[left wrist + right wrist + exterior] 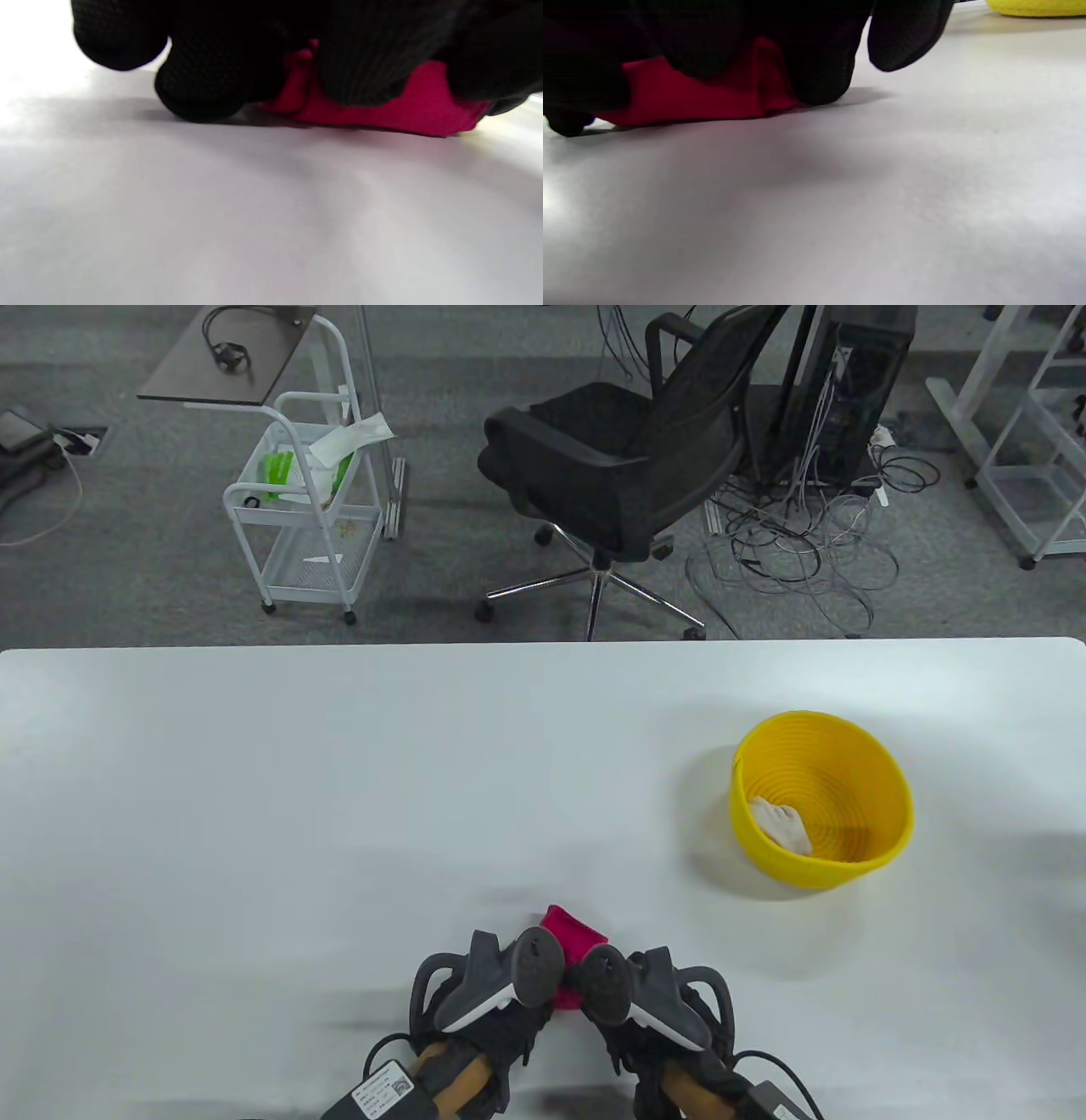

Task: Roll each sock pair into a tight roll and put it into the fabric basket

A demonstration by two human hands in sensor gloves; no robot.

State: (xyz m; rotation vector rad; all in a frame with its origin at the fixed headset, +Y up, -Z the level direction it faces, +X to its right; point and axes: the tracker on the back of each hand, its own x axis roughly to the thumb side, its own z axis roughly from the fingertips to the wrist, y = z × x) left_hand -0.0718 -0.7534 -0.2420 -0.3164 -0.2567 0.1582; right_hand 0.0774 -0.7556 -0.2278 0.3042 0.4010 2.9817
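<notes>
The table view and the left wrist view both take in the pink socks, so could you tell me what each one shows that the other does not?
Only the table view shows the yellow basket with a white roll inside, both trackers, the right hand, and the office chair beyond the table. Only the left wrist view shows the left hand's fingers pressing down on the pink socks, whose lower edge lies on the table. Both share the pink socks, the left hand and the white table top.
</notes>
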